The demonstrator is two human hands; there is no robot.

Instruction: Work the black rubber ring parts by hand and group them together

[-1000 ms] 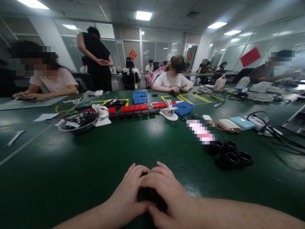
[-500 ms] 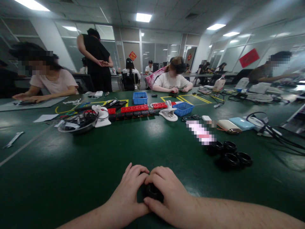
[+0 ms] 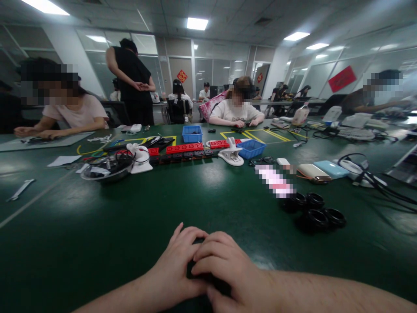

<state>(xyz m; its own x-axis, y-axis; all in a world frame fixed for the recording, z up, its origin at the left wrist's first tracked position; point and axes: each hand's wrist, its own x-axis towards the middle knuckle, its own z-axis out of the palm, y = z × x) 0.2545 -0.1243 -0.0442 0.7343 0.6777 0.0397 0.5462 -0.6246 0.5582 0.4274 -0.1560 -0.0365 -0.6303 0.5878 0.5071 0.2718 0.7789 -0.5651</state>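
Both my hands meet at the near edge of the green table (image 3: 137,217). My left hand (image 3: 177,265) and my right hand (image 3: 228,269) are curled together around a small black object (image 3: 195,271), which is almost wholly hidden between the fingers. Its shape does not show. A cluster of black rings (image 3: 314,211) lies on the table to the right of my hands, an arm's reach away.
Further back lie a clear bowl with parts (image 3: 107,167), red power strips (image 3: 184,148), two blue bins (image 3: 250,148), white clamps (image 3: 231,154), phones (image 3: 312,170) and cables (image 3: 374,178). Several people sit at the far side; one person stands in black.
My right fingers have closed over the black object again; half a second ago a round black part showed between my hands. The hands stay in the same place.
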